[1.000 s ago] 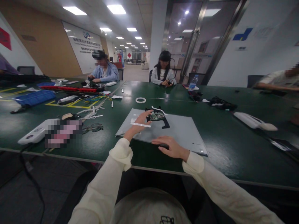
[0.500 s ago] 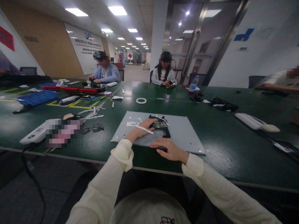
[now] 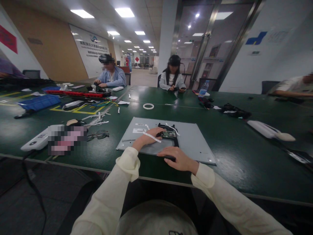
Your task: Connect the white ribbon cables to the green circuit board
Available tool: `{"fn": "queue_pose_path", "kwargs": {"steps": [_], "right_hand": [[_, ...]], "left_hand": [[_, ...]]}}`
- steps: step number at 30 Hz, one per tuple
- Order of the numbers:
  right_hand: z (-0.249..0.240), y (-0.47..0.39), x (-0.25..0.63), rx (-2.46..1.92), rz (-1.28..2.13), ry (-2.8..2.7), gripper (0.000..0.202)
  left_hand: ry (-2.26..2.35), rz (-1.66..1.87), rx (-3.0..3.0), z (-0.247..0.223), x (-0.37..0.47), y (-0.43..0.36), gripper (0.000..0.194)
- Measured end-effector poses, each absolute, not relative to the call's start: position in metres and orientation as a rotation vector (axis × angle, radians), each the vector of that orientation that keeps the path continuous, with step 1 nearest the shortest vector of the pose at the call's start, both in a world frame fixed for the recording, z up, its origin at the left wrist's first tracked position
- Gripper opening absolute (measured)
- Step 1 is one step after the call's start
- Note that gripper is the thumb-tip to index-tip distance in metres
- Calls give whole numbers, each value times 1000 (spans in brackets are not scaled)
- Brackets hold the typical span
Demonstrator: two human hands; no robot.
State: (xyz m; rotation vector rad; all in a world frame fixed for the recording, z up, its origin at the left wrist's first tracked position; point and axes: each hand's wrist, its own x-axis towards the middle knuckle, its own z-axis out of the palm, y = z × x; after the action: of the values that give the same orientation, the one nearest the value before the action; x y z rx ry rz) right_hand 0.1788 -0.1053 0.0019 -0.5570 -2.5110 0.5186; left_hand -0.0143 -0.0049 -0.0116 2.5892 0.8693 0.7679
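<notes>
Her left hand rests fingers-down by the small circuit board, a white strip lying across it; whether she grips it I cannot tell. The right hand lies flat, pinning the grey panel's near edge on the green table. The board sits in its black bracket, the strip apparently loose.

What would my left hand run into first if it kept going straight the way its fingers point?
Probably the small green circuit board: the left hand points right at it, almost touching, though depth is unclear.

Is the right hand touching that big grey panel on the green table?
Touching. The head view shows the right hand lying flat on the near edge of the grey panel, fingers spread, no gap showing.
</notes>
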Motion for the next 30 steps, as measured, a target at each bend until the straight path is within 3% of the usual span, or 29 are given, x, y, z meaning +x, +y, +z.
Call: {"fn": "queue_pose_path", "kwargs": {"steps": [20, 30], "right_hand": [[5, -105, 179, -581, 532, -2510, 28], [13, -100, 183, -684, 456, -2505, 27]], "left_hand": [[994, 795, 2523, -10, -12, -5, 35], [1518, 1314, 2164, -12, -44, 18, 26]]}}
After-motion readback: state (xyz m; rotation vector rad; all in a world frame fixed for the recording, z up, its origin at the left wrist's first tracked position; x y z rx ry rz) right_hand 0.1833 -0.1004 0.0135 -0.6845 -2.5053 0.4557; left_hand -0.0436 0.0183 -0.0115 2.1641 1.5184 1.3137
